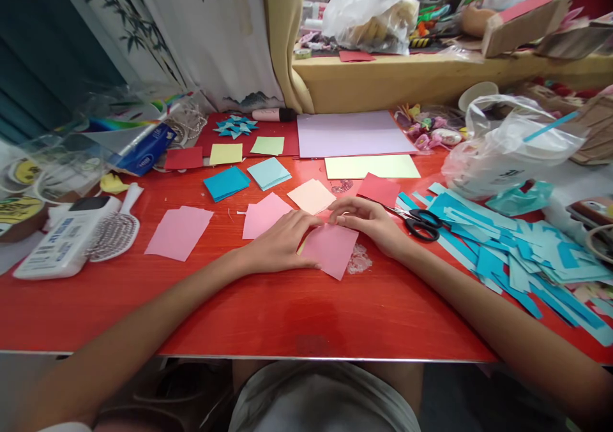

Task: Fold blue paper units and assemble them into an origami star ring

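A pink paper square (331, 251) is in front of me, turned cornerwise. My left hand (275, 244) grips its left side, with the thumb low and the fingers along the upper edge. At the top corner, the curled fingers and thumb of my right hand (371, 224) close on the same paper; the fingertips partly overlap. A sliver of pale yellow shows under the sheet by my left hand. Behind the hands lie more pink squares (265, 214), a peach square (311, 196) and a red square (379, 188). Black-handled scissors (422, 223) rest right of my right hand.
Blue paper strips (517, 247) are heaped at the right. Toward the back lie blue squares (226, 183), a lilac sheet (354, 133) and folded blue stars (234, 126). A white bottle (62, 237) and a hairbrush (115, 234) lie left; a plastic bag (507, 148) stands right.
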The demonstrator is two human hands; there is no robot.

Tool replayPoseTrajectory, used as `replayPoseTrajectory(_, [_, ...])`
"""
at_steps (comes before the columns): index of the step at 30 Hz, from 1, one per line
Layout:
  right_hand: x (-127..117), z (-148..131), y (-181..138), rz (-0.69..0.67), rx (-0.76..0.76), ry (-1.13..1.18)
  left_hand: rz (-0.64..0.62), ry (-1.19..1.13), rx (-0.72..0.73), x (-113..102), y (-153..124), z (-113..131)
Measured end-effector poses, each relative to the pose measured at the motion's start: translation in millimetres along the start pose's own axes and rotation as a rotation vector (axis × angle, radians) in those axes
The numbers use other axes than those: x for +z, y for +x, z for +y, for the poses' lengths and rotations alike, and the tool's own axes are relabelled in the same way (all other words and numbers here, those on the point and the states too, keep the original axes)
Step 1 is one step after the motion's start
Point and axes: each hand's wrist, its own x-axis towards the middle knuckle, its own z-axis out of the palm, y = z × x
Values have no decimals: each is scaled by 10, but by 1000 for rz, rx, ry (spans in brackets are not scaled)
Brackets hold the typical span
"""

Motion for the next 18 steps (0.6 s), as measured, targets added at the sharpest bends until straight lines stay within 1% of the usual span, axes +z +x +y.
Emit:
replayPoseTrajectory(4, [14,33,-2,-36,9,81,22,-6,21,9,-12,-9])
replayPoseTrajectory(8, [13,37,5,-2,44,109,71,0,29,21,-27,-18])
replayPoseTrajectory(10, [3,30,10,-28,80,113,78,4,29,24,-31,-18])
replayPoseTrajectory(14, [-15,21,16,-102,136,73,79,10,23,26,-33,-19])
replayPoseTrajectory(18, [1,15,17,-143,86,-11,88,-11,9,24,-32,-25])
